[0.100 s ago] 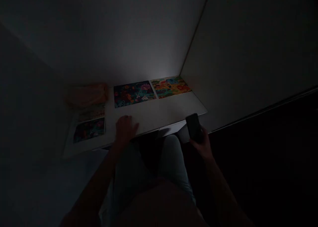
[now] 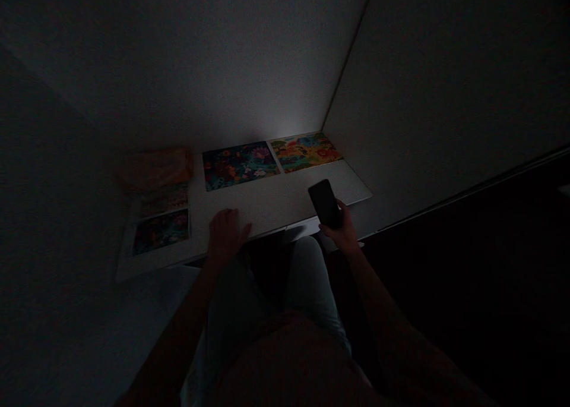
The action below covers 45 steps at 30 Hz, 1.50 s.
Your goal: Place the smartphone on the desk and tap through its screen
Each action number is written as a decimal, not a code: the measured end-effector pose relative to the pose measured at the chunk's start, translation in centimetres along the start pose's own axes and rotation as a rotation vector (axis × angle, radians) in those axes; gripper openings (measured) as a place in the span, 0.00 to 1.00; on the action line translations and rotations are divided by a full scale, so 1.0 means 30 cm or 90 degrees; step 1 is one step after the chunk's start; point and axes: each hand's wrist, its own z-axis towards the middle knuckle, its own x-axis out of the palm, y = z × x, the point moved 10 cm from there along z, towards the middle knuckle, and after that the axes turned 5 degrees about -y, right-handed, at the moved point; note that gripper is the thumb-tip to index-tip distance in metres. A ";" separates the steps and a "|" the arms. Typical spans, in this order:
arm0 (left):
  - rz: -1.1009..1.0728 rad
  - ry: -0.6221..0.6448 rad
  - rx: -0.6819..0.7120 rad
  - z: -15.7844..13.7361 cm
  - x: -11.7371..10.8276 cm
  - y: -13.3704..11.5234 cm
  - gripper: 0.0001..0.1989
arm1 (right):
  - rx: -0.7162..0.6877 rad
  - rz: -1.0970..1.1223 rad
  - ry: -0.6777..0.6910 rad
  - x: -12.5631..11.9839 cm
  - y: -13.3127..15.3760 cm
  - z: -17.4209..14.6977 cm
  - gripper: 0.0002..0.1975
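Observation:
The scene is very dark. My right hand (image 2: 342,232) grips a black phone (image 2: 325,203) and holds it over the front edge of a white desk (image 2: 276,202). My left hand (image 2: 225,233) rests palm down on the desk's front edge, fingers spread, holding nothing. Two colourful picture boards lie at the back of the desk: a dark blue one (image 2: 240,165) and an orange-yellow one (image 2: 305,151).
At the desk's left end lie two more picture boards (image 2: 161,230) and an orange bag (image 2: 155,166). Walls close in behind and on the right. My legs in light trousers (image 2: 307,288) sit under the desk edge.
My right hand has carried the phone up and to the left, from beside the desk to over its front edge. My left hand has stayed put.

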 end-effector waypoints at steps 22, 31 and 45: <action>-0.009 0.018 -0.047 -0.021 0.023 0.003 0.46 | 0.010 -0.337 -0.019 0.367 0.137 0.151 0.42; 0.006 -0.050 -0.015 -0.020 0.003 -0.007 0.42 | -0.060 -0.273 0.135 0.307 0.056 0.207 0.39; -0.045 -0.033 -0.054 -0.015 0.024 0.041 0.41 | -0.086 -0.222 0.208 0.290 0.017 0.215 0.41</action>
